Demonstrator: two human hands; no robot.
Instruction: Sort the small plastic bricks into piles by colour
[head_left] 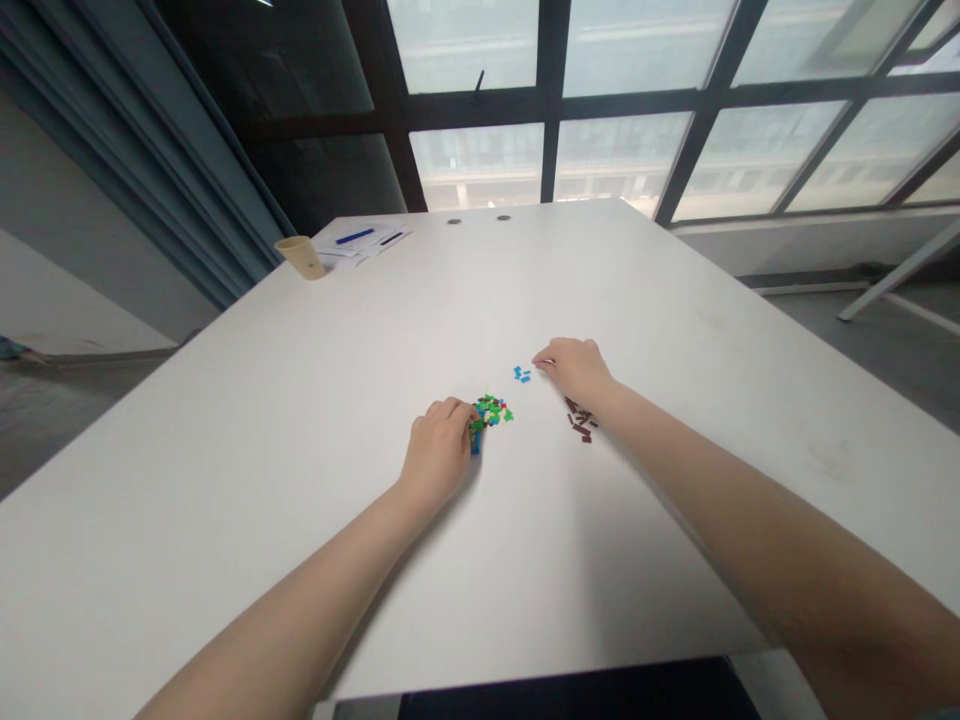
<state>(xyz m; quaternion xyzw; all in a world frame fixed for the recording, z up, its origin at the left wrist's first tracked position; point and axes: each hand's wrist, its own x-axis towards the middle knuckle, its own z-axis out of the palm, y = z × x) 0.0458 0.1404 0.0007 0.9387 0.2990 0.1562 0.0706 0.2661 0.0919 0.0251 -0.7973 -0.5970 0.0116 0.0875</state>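
Just left of the mixed pile of small plastic bricks [489,412], the left hand [439,450] rests on the white table [637,560]. It is curled closed, with its fingers [453,410] over the near side of the pile and touching it. A blue brick [475,441] lies right at the fingertips, but I cannot tell whether the hand is gripping it or only resting against it. The pile itself is a tight heap of mostly green and blue pieces.

To the right of the pile, a small group of blue bricks [522,374] lies apart from it on the tabletop. The right hand [574,370] is just beyond them, its fingers loosely together and pointing toward the group, fingertips just beside it. No brick shows in that hand, though its palm is hidden, so I cannot tell if it holds one. Further right of the pile, a scatter of dark red bricks [581,420] lies just below the right hand.

Far beyond the pile, near the table's end, stand a beige paper cup [300,257] and some papers [360,245] with a blue pen [354,236] on them. Past those are a large gridded window [622,100] and, to the left, a blue-grey curtain [172,150].
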